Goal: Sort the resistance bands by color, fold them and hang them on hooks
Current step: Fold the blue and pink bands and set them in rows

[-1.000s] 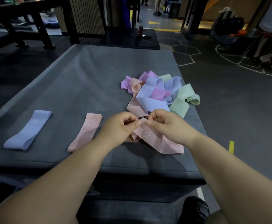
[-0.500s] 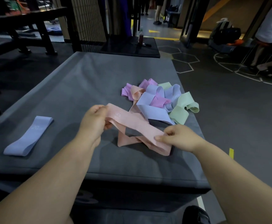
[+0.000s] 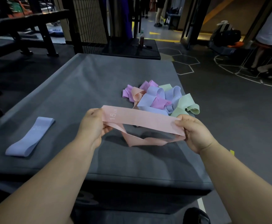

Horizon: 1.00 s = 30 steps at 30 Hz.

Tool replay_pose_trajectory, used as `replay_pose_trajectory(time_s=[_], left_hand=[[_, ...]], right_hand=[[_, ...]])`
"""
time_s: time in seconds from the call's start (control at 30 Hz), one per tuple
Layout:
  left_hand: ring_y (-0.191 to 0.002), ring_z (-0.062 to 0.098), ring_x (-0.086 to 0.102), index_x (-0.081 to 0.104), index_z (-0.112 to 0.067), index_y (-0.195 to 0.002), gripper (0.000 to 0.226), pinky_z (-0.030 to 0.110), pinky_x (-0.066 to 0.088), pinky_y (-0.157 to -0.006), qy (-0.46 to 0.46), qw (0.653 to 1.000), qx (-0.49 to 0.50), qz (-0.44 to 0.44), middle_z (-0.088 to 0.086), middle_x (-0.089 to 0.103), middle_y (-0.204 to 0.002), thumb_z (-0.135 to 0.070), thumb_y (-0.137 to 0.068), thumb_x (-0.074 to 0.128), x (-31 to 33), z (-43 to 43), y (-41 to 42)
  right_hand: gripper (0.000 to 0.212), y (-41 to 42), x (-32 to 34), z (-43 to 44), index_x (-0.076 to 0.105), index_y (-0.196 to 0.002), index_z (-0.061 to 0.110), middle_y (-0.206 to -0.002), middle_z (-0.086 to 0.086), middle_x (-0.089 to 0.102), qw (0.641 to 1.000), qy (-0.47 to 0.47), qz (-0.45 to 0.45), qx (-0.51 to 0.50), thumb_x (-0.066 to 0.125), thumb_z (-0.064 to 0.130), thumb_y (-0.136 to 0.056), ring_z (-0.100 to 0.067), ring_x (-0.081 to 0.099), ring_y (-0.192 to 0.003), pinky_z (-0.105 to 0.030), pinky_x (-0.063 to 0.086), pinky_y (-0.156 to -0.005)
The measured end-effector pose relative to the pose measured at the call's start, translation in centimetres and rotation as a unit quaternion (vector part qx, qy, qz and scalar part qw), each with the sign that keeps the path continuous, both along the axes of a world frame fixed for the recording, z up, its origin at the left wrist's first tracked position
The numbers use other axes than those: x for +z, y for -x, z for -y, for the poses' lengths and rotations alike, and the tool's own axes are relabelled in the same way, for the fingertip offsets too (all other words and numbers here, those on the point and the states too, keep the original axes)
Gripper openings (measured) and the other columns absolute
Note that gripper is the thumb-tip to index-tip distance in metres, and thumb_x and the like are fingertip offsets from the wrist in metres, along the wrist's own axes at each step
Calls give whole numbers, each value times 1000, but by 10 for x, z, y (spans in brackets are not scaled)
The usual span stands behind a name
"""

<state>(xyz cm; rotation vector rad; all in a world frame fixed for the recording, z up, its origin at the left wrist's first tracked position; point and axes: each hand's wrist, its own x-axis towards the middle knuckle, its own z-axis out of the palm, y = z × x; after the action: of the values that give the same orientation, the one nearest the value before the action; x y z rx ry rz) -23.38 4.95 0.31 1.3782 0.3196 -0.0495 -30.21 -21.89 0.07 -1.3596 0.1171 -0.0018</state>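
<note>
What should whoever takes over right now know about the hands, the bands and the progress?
The left grip and right grip each pinch one end of the peach band; its top run is taut, its lower run sags twisted to the grey mat.
Done: one lavender band lies folded at left.
To do: untwist and fold this one, sort the mixed pile, hang everything. No hooks in view.

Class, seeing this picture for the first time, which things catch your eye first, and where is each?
A peach band marked 15 is stretched across the centre, its ends pinched by the left hand and right hand. Behind it, on the right of the grey mat, lies a tangled pile of lilac, pink, green and peach bands. One lilac band lies flat at the left.
</note>
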Motion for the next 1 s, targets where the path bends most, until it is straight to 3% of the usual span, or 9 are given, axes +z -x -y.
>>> replay_pose_trajectory(time_s=[0.07, 0.23, 0.37, 0.47, 0.57, 0.73, 0.87, 1.0], left_hand=[[-65, 17, 67, 62, -13, -95, 18, 21, 49, -46, -4, 1000, 3, -7, 4, 70, -82, -15, -95, 44, -1, 2, 0], [-63, 16, 63, 57, -17, -87, 18, 23, 50, -49, -3, 999, 3, -33, 3, 66, -77, -14, -98, 43, -5, 5, 3], [-63, 17, 63, 55, -16, -83, 21, 25, 51, -49, -16, 999, -14, -38, 4, 65, -76, -13, -99, 41, -10, 10, 7], [-67, 19, 64, 58, -15, -87, 19, 25, 52, -48, -47, 997, -34, -55, 8, 67, -85, -14, -98, 43, -17, 10, 6], [-71, 21, 63, 58, -13, -95, 16, 27, 52, -51, -88, 992, -56, -64, 10, 66, -93, -23, -100, 46, -23, 10, 7], [-79, 24, 64, 54, -8, -107, 20, 26, 54, -51, -161, 979, -104, -76, 18, 62, -112, -26, -101, 47, -32, 9, 10], [-69, 21, 62, 52, -11, -97, 12, 26, 58, -52, -213, 968, -113, -68, 15, 58, -103, -21, -101, 49, -35, 10, 14], [-65, 23, 68, 50, -14, -111, 13, 30, 56, -55, -264, 956, -117, -49, 11, 64, -100, -19, -99, 49, -35, 7, 18]], right_hand=[[15, 0, -2, 3, 56, -62, 10, -53, -2, 52, 999, 30, -6, -8, 63, 7, -75, -12, 49, -43, -16, 37, -40], [22, 3, -14, 11, 62, -65, 15, -57, 4, 55, 971, 234, -43, -13, 74, 12, -84, -11, 48, -53, -19, 40, -52], [19, 6, -15, 19, 68, -70, 15, -52, 10, 56, 908, 415, -55, -23, 73, 27, -83, -6, 47, -52, -24, 38, -58], [23, 10, -15, 23, 67, -71, 19, -51, 14, 55, 869, 490, -57, -26, 70, 39, -82, -8, 48, -56, -28, 41, -60], [28, 14, -15, 27, 64, -69, 22, -50, 19, 54, 845, 530, -64, -20, 67, 46, -85, -5, 48, -57, -26, 39, -58], [38, 16, -16, 33, 53, -62, 21, -53, 10, 51, 826, 558, -76, 14, 59, 42, -92, -8, 47, -59, -26, 37, -58], [28, 18, -19, 40, 57, -68, 25, -64, 9, 55, 811, 580, -69, 30, 61, 39, -92, -7, 50, -66, -24, 37, -61], [11, 22, -19, 42, 64, -80, 31, -78, 15, 62, 815, 575, -62, 33, 63, 32, -91, -4, 56, -78, -24, 40, -73]])
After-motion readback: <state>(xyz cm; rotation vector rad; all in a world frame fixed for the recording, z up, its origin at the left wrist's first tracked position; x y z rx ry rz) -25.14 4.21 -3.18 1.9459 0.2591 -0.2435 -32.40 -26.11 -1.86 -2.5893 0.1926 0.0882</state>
